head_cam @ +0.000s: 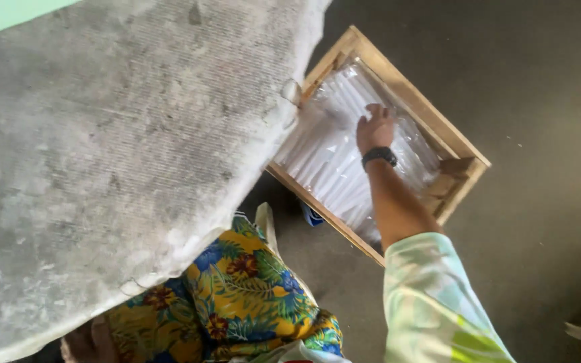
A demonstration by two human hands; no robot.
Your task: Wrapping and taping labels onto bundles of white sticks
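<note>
White paper sticks [331, 168] in a clear bag lay diagonally in the wooden tray [405, 87], right of centre; the right hand [374, 128] rested flat and spread on them, left hand unseen.

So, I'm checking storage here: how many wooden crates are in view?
1. The wooden crate sits on the floor right of the grey padded surface, which may hide others.
</note>
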